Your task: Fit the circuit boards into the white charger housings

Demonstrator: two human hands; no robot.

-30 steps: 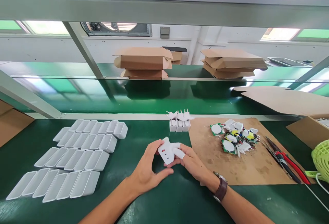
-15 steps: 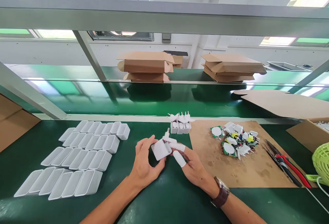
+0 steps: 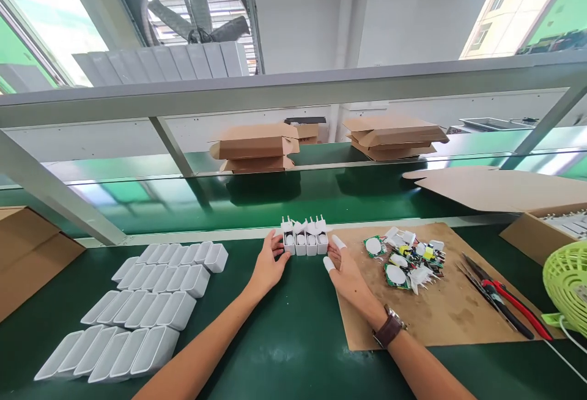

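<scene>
Small white box-shaped housings (image 3: 306, 243) stand in a short row at the back of the green bench, each with white and pronged parts sticking out of its top. My left hand (image 3: 269, 263) is at the row's left end, its curved fingers and thumb apart, the fingertips against or very close to the end housing. At the right end is my right hand (image 3: 348, 274), white covers on its thumb and a finger, those two spread apart. Its fingertips are beside the last housing; whether they touch it I cannot tell.
Several rows of open white cases (image 3: 151, 302) lie at the left. Circuit boards with wires (image 3: 410, 259) are heaped on a brown sheet (image 3: 380, 320) at the right, beside red-and-black pliers (image 3: 509, 302). A green fan (image 3: 566, 284) and an open carton (image 3: 523, 238) stand farther right.
Both hands have moved back to the row and apart from each other. The housing they held now stands in the row, which is one longer. The view has tilted upward.
</scene>
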